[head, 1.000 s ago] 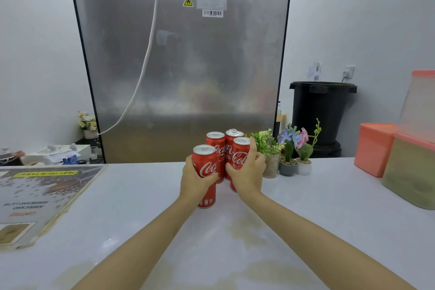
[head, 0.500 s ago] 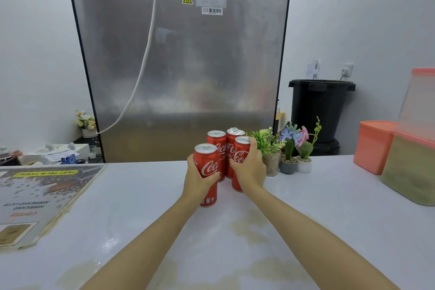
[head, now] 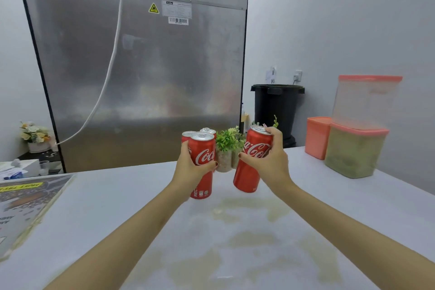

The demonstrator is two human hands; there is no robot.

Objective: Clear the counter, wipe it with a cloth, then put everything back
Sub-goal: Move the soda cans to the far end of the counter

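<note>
fingers of the left hand [head: 189, 172] curl round an upright red can [head: 203, 172] at frame centre. the right hand [head: 270, 162] grips a tilted red can [head: 249, 172] just right of it. two other cans [head: 188, 134] stand behind, beside a small plant [head: 227, 143], on the stained counter [head: 235, 231].

An upright Coca-Cola can [head: 203, 162] is held just left of the potted plant [head: 226, 147], a tilted Coca-Cola can [head: 252, 162] just right; two further cans [head: 208, 131] are stood left of it.

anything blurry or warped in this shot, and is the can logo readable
Head view: the clear container at right is motion-blurred; the steel fridge back leans from wide-angle distortion; light is soft, no hard shadows; the logo on the tilted can is legible.
</note>
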